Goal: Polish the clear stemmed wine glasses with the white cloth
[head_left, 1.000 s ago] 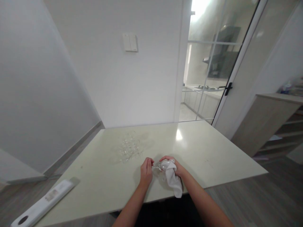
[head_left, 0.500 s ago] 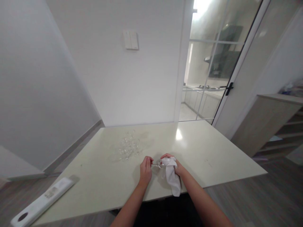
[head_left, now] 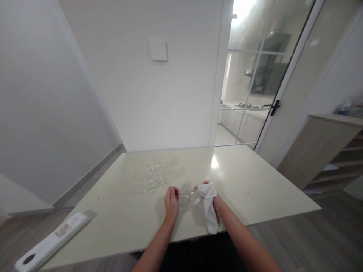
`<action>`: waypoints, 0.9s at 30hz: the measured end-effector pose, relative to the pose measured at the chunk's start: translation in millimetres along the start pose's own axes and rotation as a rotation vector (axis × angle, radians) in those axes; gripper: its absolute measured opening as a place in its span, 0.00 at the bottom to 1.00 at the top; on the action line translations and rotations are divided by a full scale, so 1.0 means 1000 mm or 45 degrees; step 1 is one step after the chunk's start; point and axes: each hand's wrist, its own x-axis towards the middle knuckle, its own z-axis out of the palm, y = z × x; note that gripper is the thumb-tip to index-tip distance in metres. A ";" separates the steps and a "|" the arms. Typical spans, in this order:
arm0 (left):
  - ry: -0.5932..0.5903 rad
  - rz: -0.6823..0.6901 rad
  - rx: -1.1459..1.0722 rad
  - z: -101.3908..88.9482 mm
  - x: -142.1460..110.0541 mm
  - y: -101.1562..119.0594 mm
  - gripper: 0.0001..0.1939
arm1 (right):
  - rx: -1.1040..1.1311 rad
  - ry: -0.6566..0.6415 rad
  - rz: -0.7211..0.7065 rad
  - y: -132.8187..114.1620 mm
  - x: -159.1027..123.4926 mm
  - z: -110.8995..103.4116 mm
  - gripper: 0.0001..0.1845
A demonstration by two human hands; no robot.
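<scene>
Eyeing the left hand first: fingers pinched together on the stem end of a clear stemmed glass, though I can't see exactly what's under them. The right hand is closed around a white cloth that covers the bowl end. So the glass is on its side between the two hands, over the near part of the table. Can't tell if it touches the top.

What'd worry me? That stem. Twist the bowl while the left hand grips hard and I reckon it could snap. Cloth on smooth glass might also let the bowl slide out, and the loose tail trailing toward the near edge could snag and tug everything. The top looks hard, so a drop would probably mean shards.

Headcount, working outward: two hands, one glass in them, one cloth. One long white object with a dark oval on it overhangs the left edge, no clue what it is. Beyond the hands, one bunch of clear glassware, so see-through and crowded I honestly can't count the pieces. Then one shelf unit off right, one wall switch with two rockers, and one glazed door with one black handle.
</scene>
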 end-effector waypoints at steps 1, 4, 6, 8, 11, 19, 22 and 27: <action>0.034 -0.003 -0.022 -0.001 0.001 0.000 0.20 | 0.060 0.065 0.033 0.001 0.004 -0.002 0.15; 0.074 0.016 -0.050 -0.001 0.001 0.002 0.20 | 0.228 0.156 0.048 -0.002 0.012 -0.007 0.17; 0.057 0.043 -0.031 0.000 0.000 0.002 0.20 | 0.323 0.186 -0.037 -0.005 0.014 -0.010 0.18; 0.020 0.062 0.010 0.001 -0.002 0.001 0.20 | 0.347 0.173 -0.080 -0.006 0.014 -0.009 0.20; -0.041 0.095 0.106 0.004 -0.005 -0.001 0.19 | 0.206 0.083 -0.027 -0.004 0.010 -0.002 0.28; 0.004 0.197 0.235 0.002 -0.006 -0.002 0.16 | -1.468 0.421 -0.283 -0.031 -0.017 0.042 0.38; 0.043 0.206 0.256 0.002 -0.005 -0.002 0.16 | -1.797 0.519 -0.108 -0.046 -0.028 0.053 0.40; 0.063 0.240 0.290 0.003 -0.008 -0.001 0.17 | -1.956 0.518 0.052 -0.057 -0.039 0.058 0.46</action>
